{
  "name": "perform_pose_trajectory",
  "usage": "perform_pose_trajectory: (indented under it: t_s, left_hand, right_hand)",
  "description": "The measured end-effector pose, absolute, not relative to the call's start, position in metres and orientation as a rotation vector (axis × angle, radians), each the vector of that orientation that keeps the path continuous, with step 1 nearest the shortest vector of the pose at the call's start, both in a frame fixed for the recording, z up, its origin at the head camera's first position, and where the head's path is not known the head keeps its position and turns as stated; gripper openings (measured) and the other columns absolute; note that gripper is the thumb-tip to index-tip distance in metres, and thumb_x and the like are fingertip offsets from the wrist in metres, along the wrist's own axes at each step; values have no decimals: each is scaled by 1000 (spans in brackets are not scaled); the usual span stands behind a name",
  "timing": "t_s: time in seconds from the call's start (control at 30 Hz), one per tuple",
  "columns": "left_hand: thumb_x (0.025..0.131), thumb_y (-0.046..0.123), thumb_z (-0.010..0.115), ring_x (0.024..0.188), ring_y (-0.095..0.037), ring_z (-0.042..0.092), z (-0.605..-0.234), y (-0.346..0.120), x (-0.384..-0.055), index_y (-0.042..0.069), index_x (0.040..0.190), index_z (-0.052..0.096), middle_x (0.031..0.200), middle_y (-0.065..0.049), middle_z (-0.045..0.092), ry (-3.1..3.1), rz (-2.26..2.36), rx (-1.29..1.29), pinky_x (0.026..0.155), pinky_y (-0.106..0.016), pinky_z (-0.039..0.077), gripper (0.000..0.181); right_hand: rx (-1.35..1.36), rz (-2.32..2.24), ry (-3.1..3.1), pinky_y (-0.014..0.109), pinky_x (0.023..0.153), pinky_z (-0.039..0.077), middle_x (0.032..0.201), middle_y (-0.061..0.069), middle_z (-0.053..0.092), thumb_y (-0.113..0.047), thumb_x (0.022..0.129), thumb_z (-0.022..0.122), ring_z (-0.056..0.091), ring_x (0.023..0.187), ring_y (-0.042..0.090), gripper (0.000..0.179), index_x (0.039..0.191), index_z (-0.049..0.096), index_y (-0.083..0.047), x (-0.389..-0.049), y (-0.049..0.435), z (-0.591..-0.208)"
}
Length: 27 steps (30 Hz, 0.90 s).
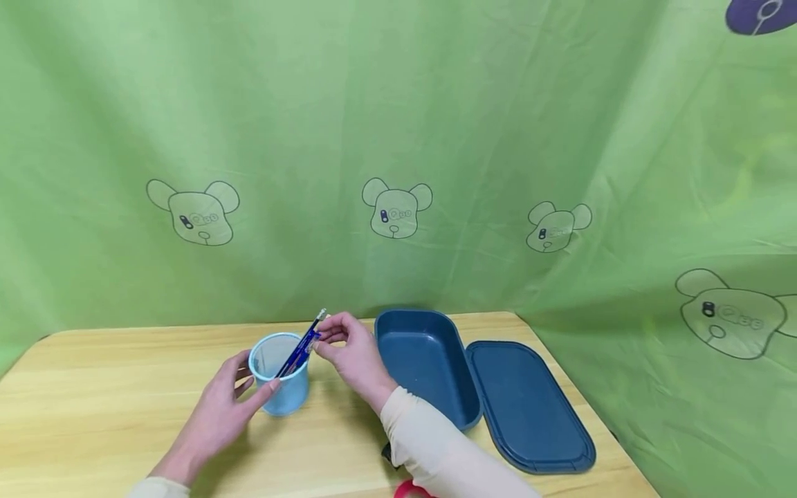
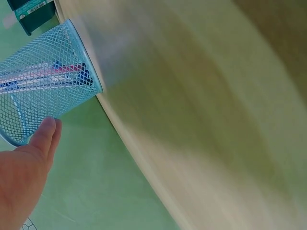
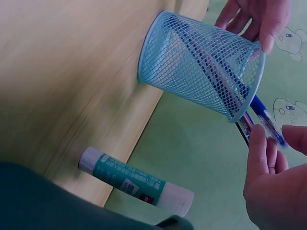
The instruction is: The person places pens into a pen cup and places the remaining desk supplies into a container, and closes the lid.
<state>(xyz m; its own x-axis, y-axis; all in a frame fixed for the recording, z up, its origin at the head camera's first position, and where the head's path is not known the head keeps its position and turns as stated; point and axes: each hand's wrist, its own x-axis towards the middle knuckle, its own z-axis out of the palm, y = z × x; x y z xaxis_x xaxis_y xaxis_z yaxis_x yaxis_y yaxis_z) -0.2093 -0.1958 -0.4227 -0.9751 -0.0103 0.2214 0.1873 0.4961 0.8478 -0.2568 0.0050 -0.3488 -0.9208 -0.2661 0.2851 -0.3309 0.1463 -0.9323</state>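
Note:
A light blue mesh pen holder stands on the wooden table, left of centre. My left hand grips it near the rim, thumb on the near side and fingers round the far side. Several pens and pencils lean inside it towards the right, their upper ends above the rim. At those ends, my right hand pinches a blue pen between thumb and fingertips. A pencil with a pale end rises highest. Through the mesh in the left wrist view, the pens' lower ends show near the base.
Right of the hands sits an uncovered dark blue box, its lid lying flat beside it. A glue stick with a teal label stands near the holder. Beside my right forearm are a black thing and a red curved thing, partly hidden.

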Motion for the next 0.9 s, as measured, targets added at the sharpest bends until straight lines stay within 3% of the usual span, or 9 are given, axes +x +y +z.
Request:
perform_pose_trajectory:
  t_s: [0.37, 0.63, 0.9]
  left_hand:
    - [77, 50, 62, 115, -32, 41, -424, -193, -210, 0, 134, 28, 128, -19, 39, -2539, -1465, -164, 95, -44, 39, 83]
    - [77, 50, 62, 115, -32, 41, -423, -196, -207, -1, 134, 30, 128, -19, 39, -2539, -1454, -171, 95, -44, 38, 83]
    - [77, 49, 62, 114, -32, 41, -422, -197, -206, -1, 134, 30, 127, -18, 39, -2528, -1445, -188, 94, -45, 39, 82]
  right_hand:
    - [577, 1886, -2380, 27, 73, 49, 93, 20, 60, 7, 76, 63, 56, 84, 29, 22, 96, 56, 7, -253, 11, -351]
    - [606, 1883, -2405, 25, 72, 49, 90, 6, 60, -4, 76, 68, 57, 83, 18, 25, 98, 57, -5, -268, 17, -371]
    - [638, 1841, -2458, 28, 74, 49, 92, 6, 60, -8, 78, 67, 57, 85, 18, 25, 101, 56, -11, -265, 29, -362]
